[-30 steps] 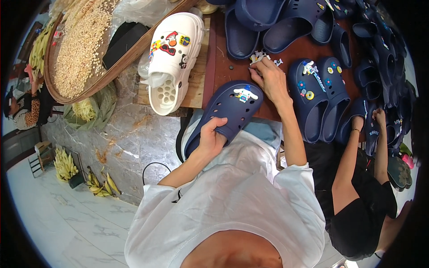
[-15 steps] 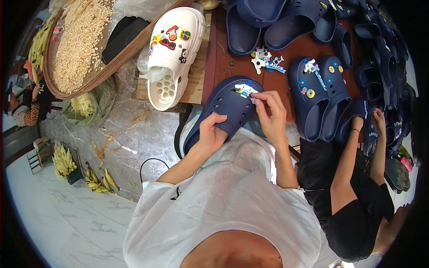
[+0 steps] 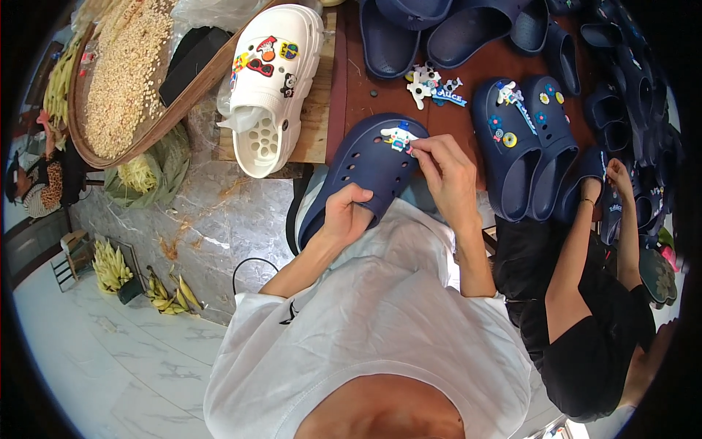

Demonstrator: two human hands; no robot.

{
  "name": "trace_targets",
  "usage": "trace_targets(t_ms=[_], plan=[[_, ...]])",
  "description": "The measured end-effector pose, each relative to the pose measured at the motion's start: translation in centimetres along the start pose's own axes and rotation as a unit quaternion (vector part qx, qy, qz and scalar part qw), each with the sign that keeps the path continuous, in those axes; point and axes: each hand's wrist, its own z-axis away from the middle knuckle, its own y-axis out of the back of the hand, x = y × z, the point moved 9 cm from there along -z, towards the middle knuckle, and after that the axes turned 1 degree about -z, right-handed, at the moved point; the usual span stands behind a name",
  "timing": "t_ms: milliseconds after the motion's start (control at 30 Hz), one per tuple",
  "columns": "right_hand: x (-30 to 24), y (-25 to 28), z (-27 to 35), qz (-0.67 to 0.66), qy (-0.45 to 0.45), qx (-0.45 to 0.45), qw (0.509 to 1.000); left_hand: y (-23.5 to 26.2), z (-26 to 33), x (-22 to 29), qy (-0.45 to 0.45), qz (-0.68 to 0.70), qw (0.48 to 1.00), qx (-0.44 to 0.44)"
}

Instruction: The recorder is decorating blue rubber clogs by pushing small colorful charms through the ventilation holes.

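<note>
while left grip (image 3: 349, 214) clasps a clog (image 3: 376, 164), right grip (image 3: 449, 175) pinches a small charm (image 3: 412, 153).

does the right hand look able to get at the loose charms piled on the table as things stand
Probably yes: the loose charms lie just beyond the right hand, with bare tabletop between, though that hand is occupied at the navy clog in the left hand.
</note>
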Motion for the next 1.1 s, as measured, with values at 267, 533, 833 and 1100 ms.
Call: trace_targets(t_ms=[267, 533, 833, 1100], plan=[[-0.7, -0.2, 0.3, 0.019, 0.029, 0.018, 0.999, -0.7, -0.1, 0.8, 0.016, 0.045, 0.998, -0.042], [0.3, 0.0, 0.0, -0.042, -0.046, 0.009, 0.998, -1.0, -0.4, 1.1, 0.026, 0.041, 0.997, -0.059], [-1.0, 0.6, -0.4, 0.071, 0.001, -0.004, 0.997, -0.2, 0.1, 0.4, 0.02, 0.014, 0.998, -0.052], [2.2, -0.7, -0.2, -0.092, -0.06, -0.026, 0.994, 0.5, 0.0, 0.6, 0.01, 0.036, 0.999, -0.034]])
